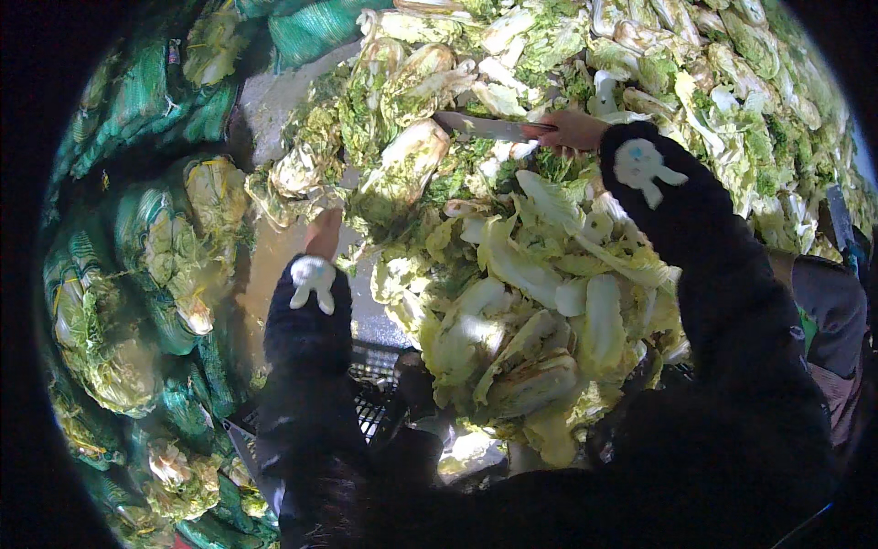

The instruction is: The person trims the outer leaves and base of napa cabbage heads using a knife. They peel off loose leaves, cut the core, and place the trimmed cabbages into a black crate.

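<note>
My right hand (572,131) grips a long knife (485,126), its blade lying level to the left across napa cabbage heads and chopped leaves. Below the blade is a pale cabbage head with browned edges (407,160). My left hand (322,233) reaches up to the lower edge of a ragged, pale cabbage clump (297,174); I cannot make out its fingers or whether they hold anything. Between my arms lies a big heap of loose pale-green outer leaves (521,339), some browned.
Green mesh sacks of cabbages (146,274) are stacked along the left. A dense pile of cabbages (732,82) fills the back right. A grey work surface (283,91) shows, with a black plastic crate (370,403) below. Another person's dark-clad leg (832,320) appears at the right edge.
</note>
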A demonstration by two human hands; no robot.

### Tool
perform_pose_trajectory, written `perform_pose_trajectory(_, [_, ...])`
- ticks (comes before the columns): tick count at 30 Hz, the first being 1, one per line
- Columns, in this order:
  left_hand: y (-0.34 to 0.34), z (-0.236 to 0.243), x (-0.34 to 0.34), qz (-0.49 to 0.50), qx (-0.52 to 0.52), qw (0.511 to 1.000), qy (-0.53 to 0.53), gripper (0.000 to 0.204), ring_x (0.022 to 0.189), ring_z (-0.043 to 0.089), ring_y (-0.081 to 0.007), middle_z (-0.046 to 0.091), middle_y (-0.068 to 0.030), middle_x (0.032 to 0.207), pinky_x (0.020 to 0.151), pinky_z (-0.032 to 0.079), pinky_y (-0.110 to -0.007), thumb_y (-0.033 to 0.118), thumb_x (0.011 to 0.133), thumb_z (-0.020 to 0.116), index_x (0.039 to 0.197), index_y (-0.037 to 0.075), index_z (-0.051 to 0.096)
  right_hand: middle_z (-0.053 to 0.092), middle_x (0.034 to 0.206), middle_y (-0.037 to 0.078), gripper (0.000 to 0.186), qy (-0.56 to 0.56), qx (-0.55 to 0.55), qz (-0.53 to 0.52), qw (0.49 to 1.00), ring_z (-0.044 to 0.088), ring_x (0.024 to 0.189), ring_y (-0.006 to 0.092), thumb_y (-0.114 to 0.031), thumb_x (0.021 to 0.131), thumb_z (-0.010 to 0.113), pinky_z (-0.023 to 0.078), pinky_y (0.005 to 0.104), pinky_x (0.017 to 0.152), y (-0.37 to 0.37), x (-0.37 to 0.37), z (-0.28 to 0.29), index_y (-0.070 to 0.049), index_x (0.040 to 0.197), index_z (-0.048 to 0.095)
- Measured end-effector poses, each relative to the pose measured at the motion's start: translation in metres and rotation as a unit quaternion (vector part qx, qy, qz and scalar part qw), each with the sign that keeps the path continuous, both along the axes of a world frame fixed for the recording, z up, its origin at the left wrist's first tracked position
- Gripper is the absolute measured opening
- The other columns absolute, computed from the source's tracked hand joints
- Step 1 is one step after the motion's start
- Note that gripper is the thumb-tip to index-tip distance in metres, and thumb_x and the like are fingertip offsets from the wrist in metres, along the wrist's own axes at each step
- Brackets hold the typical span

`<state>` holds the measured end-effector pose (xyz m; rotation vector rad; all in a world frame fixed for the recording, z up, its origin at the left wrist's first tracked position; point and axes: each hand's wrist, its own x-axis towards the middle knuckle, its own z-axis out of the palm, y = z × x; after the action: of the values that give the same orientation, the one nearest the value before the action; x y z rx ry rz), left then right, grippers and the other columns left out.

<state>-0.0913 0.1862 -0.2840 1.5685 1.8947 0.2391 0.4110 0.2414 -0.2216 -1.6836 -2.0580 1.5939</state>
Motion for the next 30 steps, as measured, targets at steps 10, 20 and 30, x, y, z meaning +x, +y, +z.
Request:
perform_pose_trajectory(10, [-0.023, 0.014, 0.013, 0.157, -0.271, 0.901, -0.299, 0.049, 0.087, 0.051, -0.0145, 0.052, 0.0024, 0.108, 0.075, 0.039, -0.031, 0.047, 0.078, 0.056, 0.119, 0.021, 0.044, 0.055, 0.065, 0.008, 0.036, -0.071, 0.041, 0.036, 0.996, 0.054, 0.056, 0.0163, -0.035, 0.072, 0.063, 0.043, 0.0315, 0.054, -0.038, 0.000, 0.009, -0.005, 0.090, 0.053])
perform_pose_trajectory(20, [-0.041, -0.003, 0.043, 0.220, -0.228, 0.818, -0.481, 0.030, 0.085, 0.056, -0.0232, 0.054, -0.0072, 0.097, 0.073, 0.050, -0.037, 0.023, 0.078, 0.061, 0.102, 0.007, 0.050, 0.056, 0.064, 0.006, 0.032, -0.007, 0.038, 0.051, 0.998, 0.052, 0.047, 0.0142, -0.026, 0.071, 0.065, 0.042, 0.0288, 0.044, -0.042, -0.012, -0.027, -0.003, 0.091, 0.054])
perform_pose_trajectory(30, [-0.053, -0.013, 0.048, 0.260, -0.188, 0.791, -0.520, 0.043, 0.088, 0.054, -0.0246, 0.053, -0.0096, 0.097, 0.084, 0.042, -0.035, -0.005, 0.069, 0.060, 0.109, 0.011, 0.056, 0.047, 0.053, 0.004, 0.026, -0.024, -0.065, -0.004, 0.998, 0.046, 0.040, 0.0123, -0.021, 0.076, 0.060, 0.038, 0.0276, 0.035, -0.083, -0.018, -0.003, -0.003, 0.091, 0.048])
